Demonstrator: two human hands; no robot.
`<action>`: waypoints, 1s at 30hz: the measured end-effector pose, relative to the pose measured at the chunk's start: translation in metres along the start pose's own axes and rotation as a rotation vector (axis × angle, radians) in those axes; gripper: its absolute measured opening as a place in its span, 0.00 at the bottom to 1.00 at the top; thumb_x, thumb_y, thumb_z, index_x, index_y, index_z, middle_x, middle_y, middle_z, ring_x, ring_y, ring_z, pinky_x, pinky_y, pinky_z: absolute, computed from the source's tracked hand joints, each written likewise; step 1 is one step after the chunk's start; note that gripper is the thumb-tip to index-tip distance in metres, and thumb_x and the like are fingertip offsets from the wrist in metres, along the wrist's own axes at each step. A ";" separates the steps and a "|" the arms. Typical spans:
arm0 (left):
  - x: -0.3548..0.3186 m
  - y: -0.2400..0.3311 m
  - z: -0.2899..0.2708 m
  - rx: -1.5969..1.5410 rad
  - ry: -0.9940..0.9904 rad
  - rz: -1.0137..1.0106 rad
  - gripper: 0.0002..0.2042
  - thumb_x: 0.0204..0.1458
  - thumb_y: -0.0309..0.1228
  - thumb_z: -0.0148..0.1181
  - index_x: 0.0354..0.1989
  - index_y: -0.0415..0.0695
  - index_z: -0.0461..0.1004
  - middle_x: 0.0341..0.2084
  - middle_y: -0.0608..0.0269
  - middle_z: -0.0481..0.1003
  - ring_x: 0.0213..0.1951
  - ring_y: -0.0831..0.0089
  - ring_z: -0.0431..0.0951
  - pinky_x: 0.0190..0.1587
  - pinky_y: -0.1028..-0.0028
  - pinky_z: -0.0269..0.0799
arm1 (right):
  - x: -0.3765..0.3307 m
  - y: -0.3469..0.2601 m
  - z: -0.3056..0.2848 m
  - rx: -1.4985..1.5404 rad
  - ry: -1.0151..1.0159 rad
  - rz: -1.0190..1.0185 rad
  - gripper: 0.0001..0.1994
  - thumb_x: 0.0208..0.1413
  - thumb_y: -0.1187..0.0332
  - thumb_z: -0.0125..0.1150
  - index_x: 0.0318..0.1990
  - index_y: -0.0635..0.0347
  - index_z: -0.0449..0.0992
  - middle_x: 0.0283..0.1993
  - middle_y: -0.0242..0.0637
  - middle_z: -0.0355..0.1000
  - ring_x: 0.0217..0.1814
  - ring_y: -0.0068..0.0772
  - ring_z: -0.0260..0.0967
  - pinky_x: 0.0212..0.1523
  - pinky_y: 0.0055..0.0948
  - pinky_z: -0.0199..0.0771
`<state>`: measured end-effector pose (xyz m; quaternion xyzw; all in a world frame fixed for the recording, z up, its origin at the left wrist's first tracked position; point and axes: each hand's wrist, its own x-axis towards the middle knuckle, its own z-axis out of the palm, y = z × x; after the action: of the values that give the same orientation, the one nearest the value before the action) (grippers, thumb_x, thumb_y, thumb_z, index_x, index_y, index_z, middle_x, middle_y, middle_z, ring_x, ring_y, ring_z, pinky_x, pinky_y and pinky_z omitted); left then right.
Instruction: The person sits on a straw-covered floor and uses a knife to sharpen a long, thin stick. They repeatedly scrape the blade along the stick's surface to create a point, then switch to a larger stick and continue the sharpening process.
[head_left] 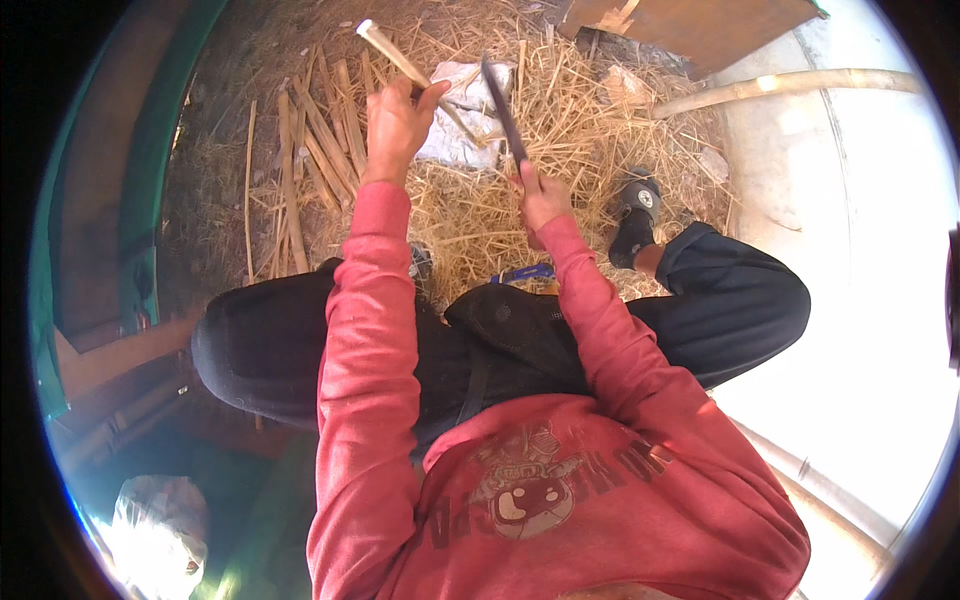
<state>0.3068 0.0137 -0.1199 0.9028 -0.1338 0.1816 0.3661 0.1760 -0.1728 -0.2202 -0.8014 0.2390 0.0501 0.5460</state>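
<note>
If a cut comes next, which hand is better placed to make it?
Probably the right hand: it grips the dark blade by its handle end, just right of the bamboo piece, while the left hand is occupied holding that piece.

Brightly sunlit pale floor [860, 210] at right, straw-littered ground [690, 175], green panel [143, 260] at left

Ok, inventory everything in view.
stick: one, tan, top
knife: one, dark, top
slab: at least one, white, top
strips: several, tan, upper left
litter: plenty, straw-coloured, ground
board: one, brown, top right
poles: at least two, tan, right
unclear item: one, blue, centre
bag: one, whitish, lower left
panelling: count unclear, green, left
hoodie: one, red, lower middle
trousers: one pair, black, centre
shoe: one clear, grey, centre-right
left hand: one, on stick
right hand: one, on knife
</note>
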 end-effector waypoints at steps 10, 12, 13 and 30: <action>0.001 0.013 -0.016 -0.082 -0.218 -0.268 0.18 0.53 0.43 0.64 0.35 0.36 0.80 0.26 0.53 0.81 0.28 0.68 0.81 0.35 0.65 0.75 | 0.025 0.130 0.044 -0.687 0.165 -0.127 0.28 0.62 0.43 0.44 0.39 0.60 0.80 0.20 0.43 0.74 0.28 0.48 0.75 0.30 0.47 0.73; -0.002 0.013 -0.005 -0.018 -0.092 -0.062 0.18 0.52 0.41 0.66 0.34 0.34 0.79 0.22 0.53 0.79 0.23 0.66 0.78 0.30 0.63 0.73 | 0.050 0.140 0.031 -0.461 0.037 0.083 0.30 0.61 0.40 0.46 0.36 0.61 0.81 0.18 0.42 0.72 0.24 0.44 0.74 0.27 0.43 0.72; -0.002 0.007 -0.001 0.024 -0.022 0.035 0.17 0.52 0.40 0.67 0.33 0.33 0.78 0.20 0.52 0.78 0.20 0.66 0.77 0.28 0.62 0.72 | 0.053 0.130 0.031 -0.368 0.009 0.130 0.30 0.61 0.41 0.46 0.34 0.61 0.81 0.16 0.41 0.71 0.21 0.41 0.72 0.26 0.41 0.71; -0.001 -0.005 -0.002 -0.076 -0.081 0.013 0.18 0.53 0.40 0.65 0.33 0.32 0.76 0.18 0.48 0.76 0.21 0.61 0.76 0.28 0.62 0.72 | 0.033 0.062 0.021 -0.550 0.042 -0.035 0.30 0.65 0.47 0.37 0.35 0.64 0.80 0.31 0.60 0.75 0.38 0.63 0.74 0.46 0.47 0.72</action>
<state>0.3072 0.0183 -0.1224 0.8938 -0.1614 0.1423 0.3934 0.1814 -0.1823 -0.2924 -0.9245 0.2138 0.0870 0.3034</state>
